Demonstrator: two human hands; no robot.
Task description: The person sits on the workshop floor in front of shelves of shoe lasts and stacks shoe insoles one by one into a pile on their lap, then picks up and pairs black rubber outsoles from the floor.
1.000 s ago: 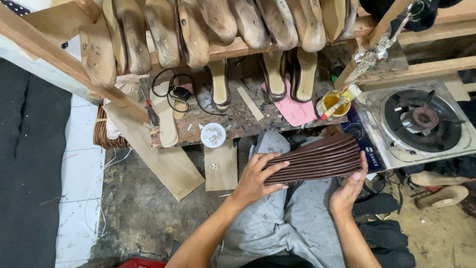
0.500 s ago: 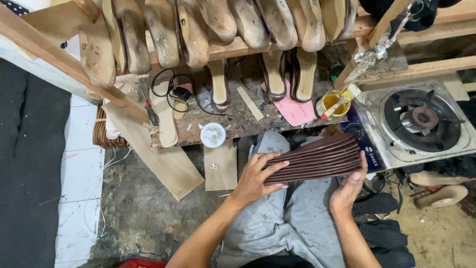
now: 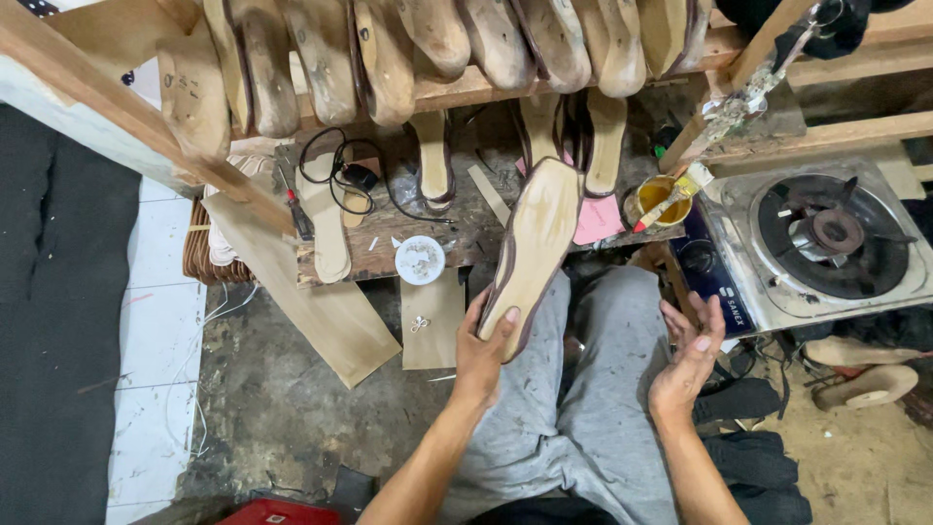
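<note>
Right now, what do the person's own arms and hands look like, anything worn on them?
Both forearms are bare, with no sleeves in view. The left hand and right hand wear no gloves, and I can make out no rings, watch or bands. The fingers look a little dusty or smudged. Grey trousers cover the legs below.

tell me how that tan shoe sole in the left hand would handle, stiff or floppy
Probably fairly stiff: the sole juts out straight from the left hand, gripped at one end only. Likely light, since one hand carries it. Flat shape, so unlikely to roll.
</note>
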